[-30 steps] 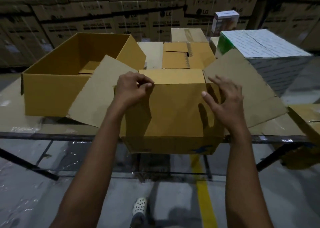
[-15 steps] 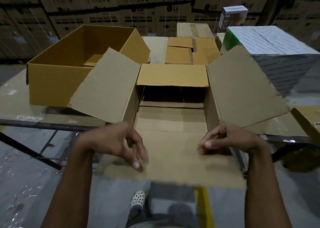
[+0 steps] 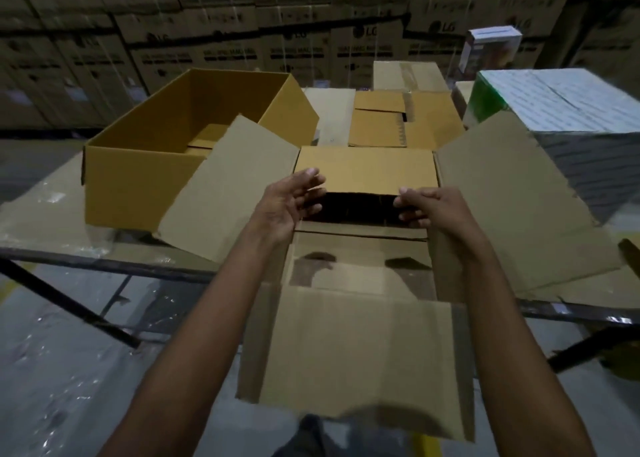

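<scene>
The left hand (image 3: 291,203) is reaching forward in the middle of the frame, fingers straight and spread, its thumb tip lying against the left end of the far flap (image 3: 367,169). The right hand (image 3: 429,207) is meeting the same flap's front edge with slightly bent fingers; it may be pinching the edge, but the dim view is leaving that unclear. The open cardboard box (image 3: 360,259) is sitting at centre on the table's near edge (image 3: 104,255), its other flaps spreading outward. A larger yellow box (image 3: 138,186) is standing at upper left, a white-and-green carton (image 3: 554,103) at upper right.
</scene>
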`<state>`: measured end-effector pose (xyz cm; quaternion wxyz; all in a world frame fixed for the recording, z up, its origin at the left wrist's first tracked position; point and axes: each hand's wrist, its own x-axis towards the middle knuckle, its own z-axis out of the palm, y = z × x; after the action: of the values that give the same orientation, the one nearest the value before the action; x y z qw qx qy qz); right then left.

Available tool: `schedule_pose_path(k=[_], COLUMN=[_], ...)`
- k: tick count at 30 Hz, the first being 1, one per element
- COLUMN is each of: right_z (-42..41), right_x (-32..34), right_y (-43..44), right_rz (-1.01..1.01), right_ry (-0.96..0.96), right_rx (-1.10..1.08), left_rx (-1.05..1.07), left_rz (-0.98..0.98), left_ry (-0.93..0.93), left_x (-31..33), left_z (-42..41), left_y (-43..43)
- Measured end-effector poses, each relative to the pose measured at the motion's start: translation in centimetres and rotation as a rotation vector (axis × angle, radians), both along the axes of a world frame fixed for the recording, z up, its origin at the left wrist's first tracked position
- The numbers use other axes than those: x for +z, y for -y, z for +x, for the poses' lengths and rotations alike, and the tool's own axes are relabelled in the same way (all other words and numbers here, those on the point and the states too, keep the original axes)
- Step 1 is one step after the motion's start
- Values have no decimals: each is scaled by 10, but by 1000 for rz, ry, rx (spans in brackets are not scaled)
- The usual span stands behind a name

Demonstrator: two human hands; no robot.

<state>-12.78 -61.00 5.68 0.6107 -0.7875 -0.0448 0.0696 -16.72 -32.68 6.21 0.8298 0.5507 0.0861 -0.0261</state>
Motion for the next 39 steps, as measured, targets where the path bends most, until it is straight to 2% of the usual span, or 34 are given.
schedule_pose_path(k=[2, 4, 6, 9, 12, 17, 21, 24, 29, 32, 35, 39], right_z=[28, 51, 71, 99, 115, 175, 256, 296, 322, 310, 285, 225], right_x=[-22, -41, -51, -59, -48, 4, 17, -2, -56, -68, -57, -18], right_y=[-15, -29, -39, -46, -44, -39, -50, -65, -78, -77, -73, -59], right_rz=[-28, 33, 143, 240, 263, 88, -154, -297, -739, -843, -679, -500], right_ry=[-172, -360, -454, -372, -227, 180, 259, 243, 135, 72, 117, 257], right_rx=[-31, -56, -155, -309, -424, -331, -249, -197, -63, 35, -6, -94], left_rx=[101, 125, 136, 171, 239, 297, 233, 16, -317, -284, -143, -14], left_rz=[-159, -171, -205, -241, -140, 243, 957, 1194, 1454, 1408, 1223, 918], left_ry=[-228, -441, -554, -566, -428, 19, 269, 257, 92, 66, 101, 242], left_x=[-20, -40, -53, -55, -46, -9, -5, -28, -77, -81, -62, -14], left_z=[28, 54, 79, 114, 145, 205, 269, 313, 344, 332, 301, 224], left_y=[4, 10, 12, 10, 5, -4, -19, -38, -62, -59, -52, -34])
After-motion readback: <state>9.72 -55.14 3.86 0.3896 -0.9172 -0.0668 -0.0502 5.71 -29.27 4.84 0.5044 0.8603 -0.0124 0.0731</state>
